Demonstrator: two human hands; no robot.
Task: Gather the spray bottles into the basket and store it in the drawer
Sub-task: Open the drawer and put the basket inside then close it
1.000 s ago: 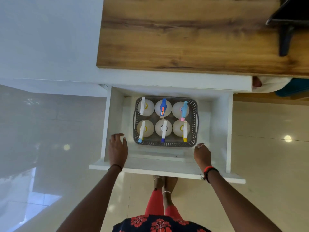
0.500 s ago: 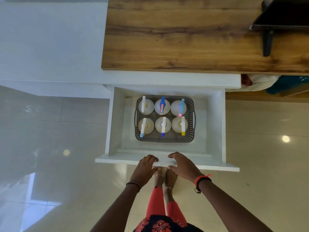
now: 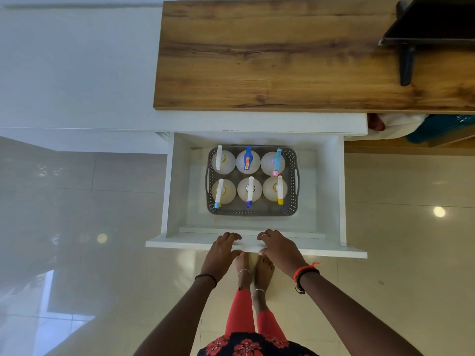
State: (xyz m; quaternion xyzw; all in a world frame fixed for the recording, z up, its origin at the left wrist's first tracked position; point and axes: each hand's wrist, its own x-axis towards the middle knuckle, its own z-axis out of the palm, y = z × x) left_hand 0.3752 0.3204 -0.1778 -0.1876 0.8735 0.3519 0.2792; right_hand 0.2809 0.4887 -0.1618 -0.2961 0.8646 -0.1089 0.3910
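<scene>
A grey perforated basket (image 3: pixel 293 181) sits inside the open white drawer (image 3: pixel 177 191). In it stand several pale spray bottles (image 3: pixel 248 163) in two rows, their nozzles white, blue, light blue and yellow-tipped. My left hand (image 3: pixel 221 253) and my right hand (image 3: pixel 279 249) rest side by side on the middle of the drawer's front panel (image 3: pixel 321 249), fingers curled over its top edge. Both hands are well in front of the basket and touch neither it nor the bottles.
A wooden countertop (image 3: pixel 282 55) lies above the drawer, with a black stand (image 3: pixel 408 60) at its right. A teal object (image 3: pixel 437 128) and white cloth sit on the right under the counter. My bare feet (image 3: pixel 253 268) stand on glossy floor tiles just below the drawer front.
My hands moved from the drawer's left and right front corners to the middle of the front panel, close together. The basket and bottles stayed put.
</scene>
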